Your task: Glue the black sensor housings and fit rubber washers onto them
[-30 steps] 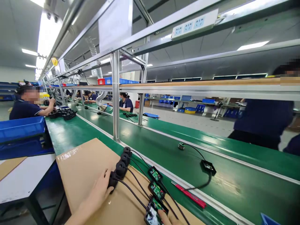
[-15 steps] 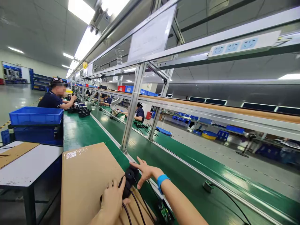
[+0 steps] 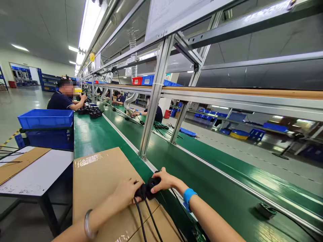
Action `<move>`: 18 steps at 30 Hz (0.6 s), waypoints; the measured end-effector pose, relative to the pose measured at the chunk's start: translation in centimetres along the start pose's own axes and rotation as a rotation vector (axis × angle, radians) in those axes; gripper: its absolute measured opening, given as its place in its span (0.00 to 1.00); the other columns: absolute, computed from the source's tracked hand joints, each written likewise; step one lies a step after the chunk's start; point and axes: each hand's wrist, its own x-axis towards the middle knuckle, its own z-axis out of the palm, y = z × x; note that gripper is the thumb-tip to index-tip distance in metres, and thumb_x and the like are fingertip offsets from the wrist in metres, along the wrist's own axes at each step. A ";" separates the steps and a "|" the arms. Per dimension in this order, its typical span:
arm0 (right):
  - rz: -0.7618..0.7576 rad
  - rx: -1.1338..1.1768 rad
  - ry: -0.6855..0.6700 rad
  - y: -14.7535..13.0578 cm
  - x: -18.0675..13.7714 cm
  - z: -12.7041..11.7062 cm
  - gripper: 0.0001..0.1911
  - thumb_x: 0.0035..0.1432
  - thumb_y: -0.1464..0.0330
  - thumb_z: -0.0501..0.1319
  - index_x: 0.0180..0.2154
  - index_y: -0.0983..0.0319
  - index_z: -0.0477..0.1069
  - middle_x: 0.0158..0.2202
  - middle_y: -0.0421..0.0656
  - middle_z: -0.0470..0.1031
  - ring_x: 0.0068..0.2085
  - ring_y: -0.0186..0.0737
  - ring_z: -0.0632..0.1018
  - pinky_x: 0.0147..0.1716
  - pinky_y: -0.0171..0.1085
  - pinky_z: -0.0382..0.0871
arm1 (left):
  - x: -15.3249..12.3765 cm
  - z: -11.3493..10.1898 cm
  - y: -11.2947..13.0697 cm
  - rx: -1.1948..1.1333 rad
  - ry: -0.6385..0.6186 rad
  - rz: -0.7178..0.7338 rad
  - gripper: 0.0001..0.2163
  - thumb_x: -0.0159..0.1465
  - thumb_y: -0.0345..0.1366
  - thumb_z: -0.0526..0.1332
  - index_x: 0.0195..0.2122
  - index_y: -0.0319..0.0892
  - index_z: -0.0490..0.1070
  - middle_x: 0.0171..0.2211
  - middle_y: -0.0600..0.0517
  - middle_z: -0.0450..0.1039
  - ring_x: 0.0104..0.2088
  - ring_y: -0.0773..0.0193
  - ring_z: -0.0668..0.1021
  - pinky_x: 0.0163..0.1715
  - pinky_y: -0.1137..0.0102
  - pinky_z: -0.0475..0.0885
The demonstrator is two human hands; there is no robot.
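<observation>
Black plastic adapters (image 3: 147, 188) are clamped between left hand (image 3: 127, 193) and right hand (image 3: 165, 179); seemingly light and rigid, best gripped by bodies, not trailing cables (image 3: 145, 218).

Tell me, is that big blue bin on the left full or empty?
Cannot tell. The blue bin shows only its outer wall and rim; its inside is hidden.

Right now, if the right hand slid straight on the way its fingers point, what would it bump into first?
The right hand points left, over the black round parts. Just past them is the left hand, so it would probably meet those fingers first; depth is hard to judge.
</observation>
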 end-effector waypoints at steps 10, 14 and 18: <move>0.251 0.071 0.246 -6.7 5.2 0.5 0.24 0.67 0.54 0.61 0.56 0.63 0.67 0.55 0.50 0.70 0.50 0.46 0.76 0.46 0.47 0.77 | 11.6 -2.5 -14.8 -0.055 -0.021 0.287 0.24 0.65 0.48 0.66 0.58 0.40 0.69 0.50 0.43 0.75 0.51 0.51 0.77 0.53 0.54 0.71; 0.200 -0.011 0.357 -8.3 7.4 -1.0 0.23 0.68 0.55 0.60 0.56 0.63 0.68 0.56 0.50 0.70 0.56 0.49 0.74 0.55 0.54 0.70 | 13.5 -4.3 -16.5 -0.010 -0.012 0.184 0.21 0.66 0.47 0.65 0.57 0.42 0.70 0.57 0.43 0.71 0.57 0.49 0.73 0.59 0.49 0.66; 0.131 -0.054 0.372 -6.0 6.8 -2.2 0.26 0.69 0.55 0.58 0.60 0.61 0.64 0.58 0.50 0.68 0.55 0.49 0.74 0.54 0.54 0.71 | 10.7 -4.3 -18.1 0.020 0.065 -0.166 0.22 0.68 0.43 0.65 0.60 0.41 0.67 0.62 0.41 0.65 0.60 0.45 0.70 0.58 0.44 0.67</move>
